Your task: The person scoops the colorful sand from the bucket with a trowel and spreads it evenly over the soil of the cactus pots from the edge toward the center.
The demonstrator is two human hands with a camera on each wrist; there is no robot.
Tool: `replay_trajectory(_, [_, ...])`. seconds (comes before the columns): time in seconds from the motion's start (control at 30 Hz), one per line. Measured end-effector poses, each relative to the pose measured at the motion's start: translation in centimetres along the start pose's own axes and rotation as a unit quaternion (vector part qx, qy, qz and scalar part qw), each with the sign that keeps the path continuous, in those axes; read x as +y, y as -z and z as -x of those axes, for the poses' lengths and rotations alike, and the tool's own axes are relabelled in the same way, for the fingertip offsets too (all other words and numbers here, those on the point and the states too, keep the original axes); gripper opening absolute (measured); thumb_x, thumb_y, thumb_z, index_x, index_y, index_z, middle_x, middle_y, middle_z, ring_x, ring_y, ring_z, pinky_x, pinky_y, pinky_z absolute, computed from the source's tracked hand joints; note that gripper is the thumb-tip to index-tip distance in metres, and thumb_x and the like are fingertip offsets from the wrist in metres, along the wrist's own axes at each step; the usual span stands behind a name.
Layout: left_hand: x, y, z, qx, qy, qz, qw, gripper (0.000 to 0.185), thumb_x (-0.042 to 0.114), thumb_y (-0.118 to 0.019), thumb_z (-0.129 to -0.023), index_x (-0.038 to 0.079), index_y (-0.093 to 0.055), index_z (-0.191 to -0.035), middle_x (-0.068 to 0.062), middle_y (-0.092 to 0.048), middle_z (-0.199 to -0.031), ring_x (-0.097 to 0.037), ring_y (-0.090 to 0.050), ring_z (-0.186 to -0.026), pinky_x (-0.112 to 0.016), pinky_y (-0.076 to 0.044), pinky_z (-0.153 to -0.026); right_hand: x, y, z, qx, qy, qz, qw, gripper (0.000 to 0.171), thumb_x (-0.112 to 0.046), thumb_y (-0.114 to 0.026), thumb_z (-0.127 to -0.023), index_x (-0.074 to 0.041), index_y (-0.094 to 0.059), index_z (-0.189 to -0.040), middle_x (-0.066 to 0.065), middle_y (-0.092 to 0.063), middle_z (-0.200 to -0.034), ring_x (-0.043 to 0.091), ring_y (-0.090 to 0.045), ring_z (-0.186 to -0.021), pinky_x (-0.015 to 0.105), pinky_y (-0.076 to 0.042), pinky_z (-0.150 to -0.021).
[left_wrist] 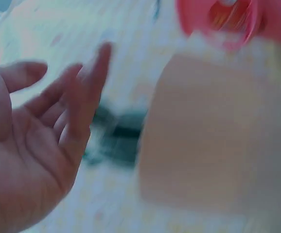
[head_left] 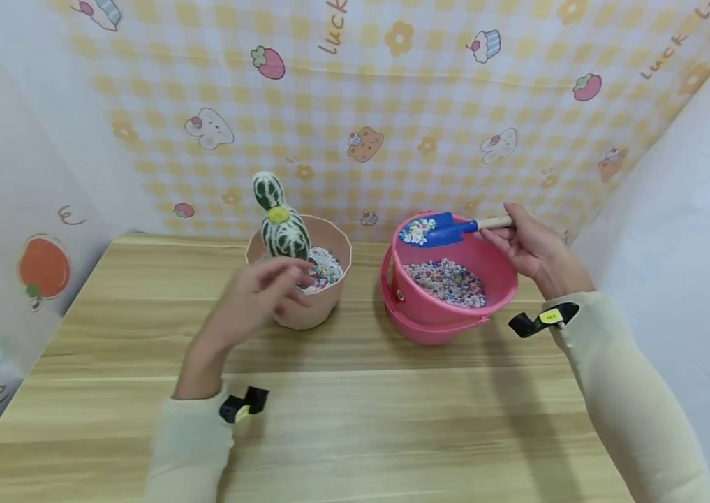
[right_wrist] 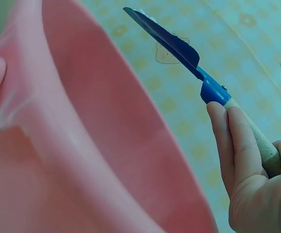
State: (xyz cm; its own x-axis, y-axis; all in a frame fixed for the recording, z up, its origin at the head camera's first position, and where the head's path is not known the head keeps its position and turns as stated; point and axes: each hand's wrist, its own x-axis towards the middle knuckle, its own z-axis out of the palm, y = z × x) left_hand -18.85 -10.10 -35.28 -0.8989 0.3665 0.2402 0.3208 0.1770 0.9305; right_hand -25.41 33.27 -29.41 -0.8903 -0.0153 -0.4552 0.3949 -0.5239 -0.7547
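The right hand (head_left: pixel 533 248) is gripping the wooden handle of a blue scoop (head_left: pixel 439 229), which is carrying a heap of coloured pebbles over the pink bucket (head_left: pixel 493 293), near the tabletop's back edge. The left hand (head_left: pixel 254 297) is hovering with loose, spread fingers, holding nothing, just before the beige pot (head_left: pixel 304 314) where the toy cactus (head_left: pixel 279 220) is standing. Tilting the scoop could be spilling pebbles onto the tabletop between bucket and pot, and that blurred hand might be knocking the cactus askew.
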Motion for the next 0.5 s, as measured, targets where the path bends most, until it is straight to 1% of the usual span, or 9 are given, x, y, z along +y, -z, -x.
replay_trajectory(0.07, [-0.2,1.8,0.6,0.085,0.009,-0.035,0.9957,0.030,0.021,-0.049,-0.105,0.000,-0.066,-0.119,-0.016,-0.072,-0.102,-0.013,-0.070,-0.073,-0.027,-0.055,-0.052,0.1,-0.4,-0.1,0.003,0.000,0.001,1.000,0.037,-0.034,-0.057,-0.100,0.001,-0.067,-0.097,0.024,-0.073,-0.084,0.028,-0.075,-0.083,0.024,-0.058,-0.080])
replay_trajectory(0.13, [-0.7,3.3,0.9,0.171,0.027,-0.077,0.9819,0.032,0.024,-0.049,-0.105,0.001,-0.068,-0.116,-0.015,-0.073,-0.098,-0.008,-0.068,-0.069,-0.023,-0.052,-0.048,0.2,-0.7,-0.2,0.003,0.004,0.007,1.000,0.036,-0.034,-0.057,-0.100,0.000,-0.066,-0.096,0.024,-0.073,-0.084,0.028,-0.075,-0.083,0.023,-0.058,-0.080])
replay_trajectory(0.17, [-1.0,3.9,0.8,0.203,0.037,-0.096,0.9738,0.033,0.025,-0.049,-0.105,0.002,-0.068,-0.116,-0.015,-0.072,-0.098,-0.006,-0.067,-0.069,-0.021,-0.052,-0.048,0.3,-0.8,-0.3,0.002,0.007,0.009,1.000,0.036,-0.034,-0.057,-0.100,0.000,-0.066,-0.095,0.024,-0.073,-0.084,0.028,-0.075,-0.083,0.023,-0.058,-0.080])
replay_trajectory(0.2, [-1.5,4.4,0.6,0.224,0.050,-0.117,0.9662,0.034,0.027,-0.048,-0.104,0.003,-0.068,-0.117,-0.015,-0.072,-0.097,-0.005,-0.065,-0.070,-0.019,-0.051,-0.049,0.4,-0.9,-0.4,-0.001,0.009,0.011,1.000,0.037,-0.034,-0.057,-0.100,0.001,-0.067,-0.095,0.023,-0.073,-0.083,0.028,-0.075,-0.083,0.023,-0.058,-0.079])
replay_trajectory(0.23, [-1.9,4.8,0.4,0.233,0.063,-0.135,0.9609,0.036,0.029,-0.047,-0.104,0.004,-0.068,-0.119,-0.015,-0.071,-0.099,-0.006,-0.064,-0.073,-0.017,-0.050,-0.050,0.4,-1.0,-0.4,-0.004,0.013,0.013,1.000,0.038,-0.035,-0.056,-0.100,0.001,-0.067,-0.094,0.023,-0.073,-0.082,0.029,-0.075,-0.082,0.023,-0.058,-0.078])
replay_trajectory(0.27, [-2.4,5.1,0.0,0.230,0.077,-0.151,0.9582,0.038,0.031,-0.045,-0.104,0.005,-0.067,-0.122,-0.015,-0.070,-0.101,-0.008,-0.063,-0.076,-0.017,-0.050,-0.053,0.5,-1.1,-0.5,-0.008,0.017,0.015,1.000,0.038,-0.035,-0.056,-0.100,0.001,-0.067,-0.094,0.022,-0.073,-0.081,0.029,-0.075,-0.082,0.023,-0.059,-0.078])
replay_trajectory(0.3, [-3.0,5.4,-0.4,0.218,0.089,-0.163,0.9581,0.041,0.033,-0.043,-0.104,0.005,-0.065,-0.126,-0.016,-0.069,-0.105,-0.011,-0.063,-0.080,-0.016,-0.051,-0.055,0.6,-1.3,-0.5,-0.010,0.022,0.016,1.000,0.038,-0.034,-0.056,-0.100,0.001,-0.067,-0.093,0.022,-0.073,-0.081,0.030,-0.075,-0.081,0.024,-0.059,-0.078])
replay_trajectory(0.4, [-4.5,6.0,-1.9,0.153,0.123,-0.165,0.9666,0.050,0.037,-0.038,-0.105,0.005,-0.055,-0.139,-0.019,-0.064,-0.118,-0.024,-0.064,-0.094,-0.017,-0.053,-0.062,0.7,-1.8,-0.6,-0.013,0.028,0.014,0.999,0.036,-0.033,-0.055,-0.101,0.001,-0.066,-0.097,0.023,-0.073,-0.081,0.030,-0.075,-0.081,0.025,-0.059,-0.078])
replay_trajectory(0.5, [-5.4,6.4,-3.2,0.098,0.147,-0.140,0.9743,0.055,0.041,-0.036,-0.106,0.006,-0.046,-0.147,-0.022,-0.059,-0.129,-0.035,-0.063,-0.105,-0.023,-0.059,-0.067,1.0,-2.6,-0.7,-0.016,0.026,0.013,0.999,0.033,-0.032,-0.055,-0.101,0.000,-0.064,-0.102,0.024,-0.073,-0.084,0.030,-0.074,-0.082,0.025,-0.059,-0.079])
